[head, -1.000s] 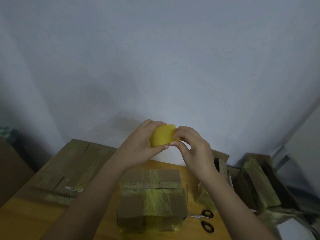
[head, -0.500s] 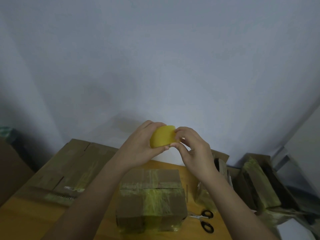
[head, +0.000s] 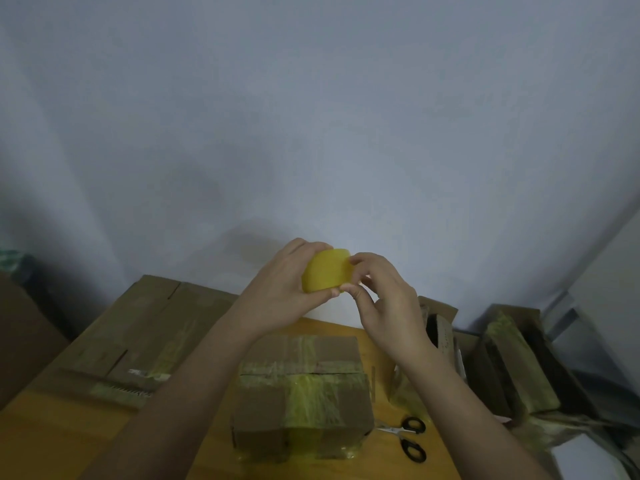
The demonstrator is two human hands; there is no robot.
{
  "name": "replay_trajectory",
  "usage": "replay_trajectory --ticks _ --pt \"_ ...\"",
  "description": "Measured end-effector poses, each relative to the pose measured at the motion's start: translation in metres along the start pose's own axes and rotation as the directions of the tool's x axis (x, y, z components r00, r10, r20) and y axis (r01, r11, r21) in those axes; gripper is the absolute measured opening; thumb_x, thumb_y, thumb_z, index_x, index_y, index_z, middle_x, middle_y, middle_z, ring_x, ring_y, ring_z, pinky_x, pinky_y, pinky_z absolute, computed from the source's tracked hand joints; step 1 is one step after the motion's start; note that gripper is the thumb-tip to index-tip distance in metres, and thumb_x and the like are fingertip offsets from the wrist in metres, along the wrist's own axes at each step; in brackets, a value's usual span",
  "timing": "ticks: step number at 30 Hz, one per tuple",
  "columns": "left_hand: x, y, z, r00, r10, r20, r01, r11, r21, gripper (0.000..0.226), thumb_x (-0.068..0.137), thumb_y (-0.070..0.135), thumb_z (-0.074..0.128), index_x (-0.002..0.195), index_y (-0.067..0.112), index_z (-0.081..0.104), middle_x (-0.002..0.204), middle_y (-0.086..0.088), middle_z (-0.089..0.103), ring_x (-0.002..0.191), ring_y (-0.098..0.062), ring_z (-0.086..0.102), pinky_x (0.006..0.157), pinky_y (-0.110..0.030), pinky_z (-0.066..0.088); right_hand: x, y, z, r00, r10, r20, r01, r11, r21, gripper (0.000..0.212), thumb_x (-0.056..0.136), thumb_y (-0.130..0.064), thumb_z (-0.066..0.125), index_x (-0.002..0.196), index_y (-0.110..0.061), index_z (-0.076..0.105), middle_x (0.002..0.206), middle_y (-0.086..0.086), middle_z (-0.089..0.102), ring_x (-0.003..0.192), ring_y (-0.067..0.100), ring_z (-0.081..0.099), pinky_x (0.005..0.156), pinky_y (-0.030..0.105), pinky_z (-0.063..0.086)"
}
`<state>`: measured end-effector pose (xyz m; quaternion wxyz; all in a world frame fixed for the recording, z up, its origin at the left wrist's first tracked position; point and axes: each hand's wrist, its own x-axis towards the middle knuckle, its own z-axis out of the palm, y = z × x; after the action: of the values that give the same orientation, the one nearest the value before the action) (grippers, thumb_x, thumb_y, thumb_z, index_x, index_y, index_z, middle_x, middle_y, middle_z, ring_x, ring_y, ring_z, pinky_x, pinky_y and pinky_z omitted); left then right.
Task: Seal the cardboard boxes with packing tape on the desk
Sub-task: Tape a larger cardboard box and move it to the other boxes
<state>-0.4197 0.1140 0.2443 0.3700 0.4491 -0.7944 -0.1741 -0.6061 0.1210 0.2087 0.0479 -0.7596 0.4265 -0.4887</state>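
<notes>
Your left hand [head: 284, 289] grips the yellow packing tape roll [head: 327, 274] above the taped cardboard box [head: 304, 396]; your right hand [head: 384, 299] pinches the roll's edge, scissors [head: 408, 438] nearby.

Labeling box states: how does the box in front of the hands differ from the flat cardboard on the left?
1. The box is assembled and stands as a closed cube; the flat cardboard lies collapsed on the desk.
2. The box carries yellowish tape bands crossing its top and front; the flat cardboard shows only a faint streak.
3. The box sits under the hands; the flat cardboard is off to the left.

Both are brown cardboard on the desk.
</notes>
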Motion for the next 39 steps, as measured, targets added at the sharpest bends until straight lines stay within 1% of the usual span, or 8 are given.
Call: replay_trajectory --ticks 2,7,15,19,21,25,30,39 --pt "0.001 0.0 0.0 1.0 0.01 -0.007 -0.01 1.0 0.012 0.053 0.082 0.039 0.073 0.128 0.026 0.052 0.114 0.012 0.051 0.102 0.003 0.046 0.088 -0.025 0.044 0.001 -0.002 0.002 1.0 0.012 -0.023 -0.012 1.0 0.014 0.01 0.092 -0.02 0.062 0.102 -0.019 0.058 0.112 -0.01 0.06 0.099 0.009 0.058 0.072 0.042 0.057" --pt "0.003 0.001 0.001 1.0 0.012 -0.022 -0.012 1.0 0.016 0.053 0.082 0.039 0.073 0.128 0.026 0.052 0.112 0.012 0.05 0.103 -0.001 0.048 0.088 -0.027 0.044 0.001 -0.006 0.004 0.997 -0.039 -0.063 0.037 0.999 -0.03 0.004 0.093 -0.014 0.061 0.095 -0.01 0.062 0.111 -0.001 0.064 0.099 0.005 0.056 0.072 0.024 0.049" --pt "0.001 -0.002 0.0 1.0 0.008 0.009 -0.009 0.999 0.031 0.054 0.081 0.04 0.074 0.129 0.026 0.051 0.112 0.012 0.051 0.103 0.0 0.048 0.087 -0.026 0.044 -0.001 0.0 0.003 0.998 -0.059 0.013 0.06 0.995 -0.083 0.012 0.095 -0.019 0.056 0.087 -0.011 0.06 0.116 -0.001 0.063 0.09 0.01 0.058 0.065 0.018 0.047" --pt "-0.001 -0.003 -0.002 1.0 0.001 0.012 -0.001 1.0 0.021 0.052 0.081 0.041 0.073 0.127 0.029 0.05 0.111 0.016 0.048 0.1 0.004 0.046 0.082 -0.015 0.041 0.003 -0.002 -0.007 0.995 0.067 0.079 -0.075 0.992 0.104 0.012 0.093 -0.028 0.061 0.096 -0.016 0.06 0.112 -0.023 0.059 0.108 -0.002 0.058 0.089 0.025 0.054" --pt "-0.002 -0.003 -0.003 1.0 -0.005 0.017 0.005 1.0 0.009 0.051 0.081 0.04 0.073 0.126 0.03 0.05 0.11 0.017 0.048 0.101 0.006 0.046 0.079 -0.01 0.038 0.008 -0.002 -0.012 0.994 0.017 0.109 -0.027 0.996 0.088 0.021 0.094 -0.033 0.056 0.105 -0.017 0.066 0.109 -0.023 0.062 0.102 0.002 0.062 0.087 0.026 0.055" --pt "-0.001 -0.004 -0.002 0.999 -0.008 0.031 0.008 1.0 0.005 0.051 0.081 0.04 0.074 0.126 0.031 0.05 0.111 0.015 0.048 0.1 0.003 0.047 0.08 -0.012 0.039 0.014 0.003 -0.016 0.987 -0.127 0.098 0.133 0.989 -0.058 0.025 0.094 -0.028 0.054 0.097 -0.014 0.074 0.108 -0.005 0.071 0.097 0.006 0.064 0.076 0.024 0.052" --pt "-0.001 -0.003 -0.005 0.999 -0.018 0.049 0.02 0.999 -0.03 0.048 0.079 0.041 0.075 0.119 0.038 0.048 0.109 0.02 0.048 0.106 0.009 0.045 0.078 -0.006 0.035 0.025 0.003 -0.024 0.954 -0.235 0.185 0.261 0.956 -0.134 0.026 0.093 -0.027 0.054 0.093 -0.014 0.076 0.102 -0.004 0.073 0.09 0.007 0.064 0.068 0.018 0.049" --pt "0.001 -0.006 -0.011 0.995 -0.014 0.094 0.013 1.0 0.01 0.053 0.077 0.037 0.078 0.124 0.028 0.054 0.11 0.012 0.052 0.099 0.008 0.046 0.078 -0.004 0.034 0.044 -0.004 -0.023 0.842 -0.44 0.311 0.52 0.814 -0.258 0.023 0.089 -0.013 0.047 0.075 -0.006 0.065 0.077 0.004 0.061 0.067 0.024 0.057 0.051 0.032 0.047"
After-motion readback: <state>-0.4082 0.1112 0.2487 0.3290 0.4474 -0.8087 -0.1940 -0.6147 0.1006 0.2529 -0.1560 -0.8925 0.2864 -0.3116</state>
